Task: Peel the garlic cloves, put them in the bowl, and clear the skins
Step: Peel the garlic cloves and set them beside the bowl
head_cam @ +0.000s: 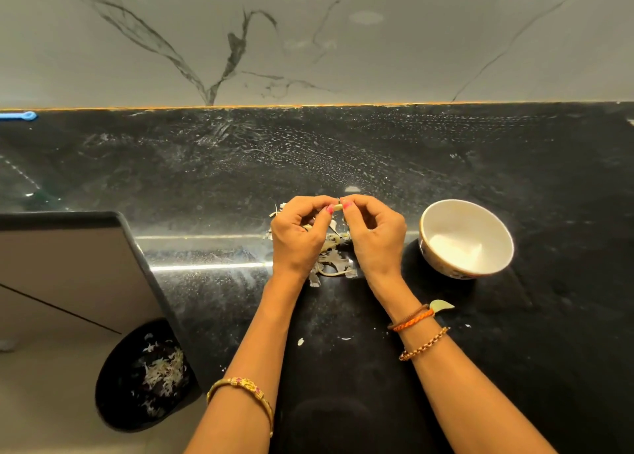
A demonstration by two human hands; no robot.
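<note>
Both hands meet over the black counter, pinching one small garlic clove between them: the left hand has its thumb and forefinger curled onto the clove's left end, and the right hand nips the right end the same way, with the other fingers of each hand bent loosely inward. The clove sits at the fingertips, held up off the counter, near the middle of the view.

Under and between the hands lies a heap of dry garlic skins, reaching toward 6 o'clock from the clove. A white bowl stands at 3 o'clock of the hands, just beside the right wrist and apart from it; whether it holds any cloves is hard to tell. One pale scrap lies at 5 o'clock, by the right forearm's wristbands. Down at 8 o'clock, below the counter edge, a black bin holds more skins.
</note>
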